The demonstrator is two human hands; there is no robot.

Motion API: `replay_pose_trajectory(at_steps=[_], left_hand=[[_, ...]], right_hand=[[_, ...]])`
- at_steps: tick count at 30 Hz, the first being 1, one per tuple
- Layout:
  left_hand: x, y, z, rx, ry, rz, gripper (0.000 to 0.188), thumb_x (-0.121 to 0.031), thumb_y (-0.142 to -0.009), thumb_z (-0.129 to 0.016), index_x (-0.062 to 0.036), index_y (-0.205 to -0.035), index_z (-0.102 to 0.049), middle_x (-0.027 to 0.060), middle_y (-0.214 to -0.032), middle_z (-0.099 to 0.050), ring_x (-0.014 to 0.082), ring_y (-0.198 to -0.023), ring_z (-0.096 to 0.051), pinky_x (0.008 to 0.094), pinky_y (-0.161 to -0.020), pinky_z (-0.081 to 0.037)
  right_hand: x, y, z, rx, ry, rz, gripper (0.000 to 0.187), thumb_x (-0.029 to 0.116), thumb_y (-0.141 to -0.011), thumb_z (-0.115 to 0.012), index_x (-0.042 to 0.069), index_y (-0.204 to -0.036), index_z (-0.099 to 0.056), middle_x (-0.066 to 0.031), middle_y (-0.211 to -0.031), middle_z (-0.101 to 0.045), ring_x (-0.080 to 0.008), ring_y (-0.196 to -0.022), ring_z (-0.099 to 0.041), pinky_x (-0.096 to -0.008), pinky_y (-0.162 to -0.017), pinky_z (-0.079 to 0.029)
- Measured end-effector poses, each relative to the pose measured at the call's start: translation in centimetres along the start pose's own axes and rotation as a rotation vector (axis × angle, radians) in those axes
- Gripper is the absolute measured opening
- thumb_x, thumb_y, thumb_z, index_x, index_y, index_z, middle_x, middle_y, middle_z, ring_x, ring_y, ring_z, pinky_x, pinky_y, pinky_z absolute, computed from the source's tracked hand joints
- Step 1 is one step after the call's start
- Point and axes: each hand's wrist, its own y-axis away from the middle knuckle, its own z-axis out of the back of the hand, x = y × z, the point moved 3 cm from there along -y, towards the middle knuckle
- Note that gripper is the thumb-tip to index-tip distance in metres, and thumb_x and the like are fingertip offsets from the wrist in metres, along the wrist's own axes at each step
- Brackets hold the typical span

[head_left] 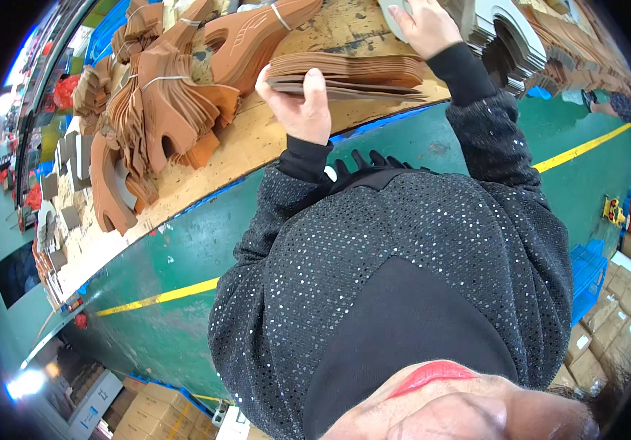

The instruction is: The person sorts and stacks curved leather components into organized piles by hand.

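Brown stack (352, 70), left end within left grip (301, 110)

Workshop: brown pieces (352, 67) are crowding bench (359, 29), yellow line (585, 149) is crossing green floor (161, 337), cartons (158, 414) are standing stacked.

Head-worn fisheye; faces steeply down; wearer's torso (403, 227) close below; worktable (334, 33) toward top.

Floor (183, 326): green, scuffed, crossed by yellow lines (169, 295)
Worktable (345, 29): dark-stained wooden top, blue along its near edge
Light (26, 383): bright glare at lower left
Cartons (155, 412): brown, stacked, lower left
Crate (587, 277): blue, at right
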Motion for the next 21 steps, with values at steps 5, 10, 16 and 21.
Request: replay_pose_trajectory(at_steps=[5,10,16,21], left_hand=[[-0.1,0.1,0.1,-0.024,0.005,0.036,0.055,-0.007,-0.083,-0.063,-0.0054,-0.125,-0.028,0.011,-0.11,-0.049,0.017,-0.095,-0.051,0.0312,-0.088,-0.043],[0.1,0.2,0.3,-0.016,0.013,0.013,0.056,-0.007,-0.083,-0.064,-0.0053,-0.126,-0.028,0.0106,-0.11,-0.049,0.0164,-0.096,-0.051,0.0312,-0.088,-0.043],[0.2,0.1,0.1,-0.002,0.027,0.042,0.055,-0.006,-0.083,-0.064,-0.0045,-0.124,-0.029,0.0106,-0.108,-0.049,0.0158,-0.095,-0.051,0.0308,-0.088,-0.043],[0.2,-0.1,0.5,-0.015,-0.008,0.024,0.054,-0.006,-0.082,-0.064,-0.004,-0.123,-0.029,0.0113,-0.107,-0.05,0.0161,-0.094,-0.051,0.0305,-0.087,-0.043]], right_hand=[[-1.4,-0.5,-2.7,0.499,0.534,-0.386,0.038,0.033,-0.081,-0.058,0.001,-0.101,-0.062,-0.0207,-0.101,-0.062,-0.034,-0.095,-0.062,-0.0428,-0.081,-0.05],[-3.3,-0.6,-4.3,0.752,0.576,-0.484,0.047,0.041,-0.078,-0.064,0.005,-0.108,-0.065,-0.0192,-0.105,-0.065,-0.0328,-0.099,-0.063,-0.0436,-0.084,-0.051],[-4.3,-0.7,-4.2,0.637,0.606,-0.482,0.034,0.031,-0.083,-0.063,0.004,-0.103,-0.066,-0.0185,-0.097,-0.068,-0.0325,-0.089,-0.066,-0.0383,-0.08,-0.052],[-1.6,-2.7,0.1,0.267,0.599,-0.194,0.018,0.013,-0.083,-0.05,0.002,-0.082,-0.065,-0.0167,-0.075,-0.066,-0.0297,-0.068,-0.067,-0.0372,-0.062,-0.053]])
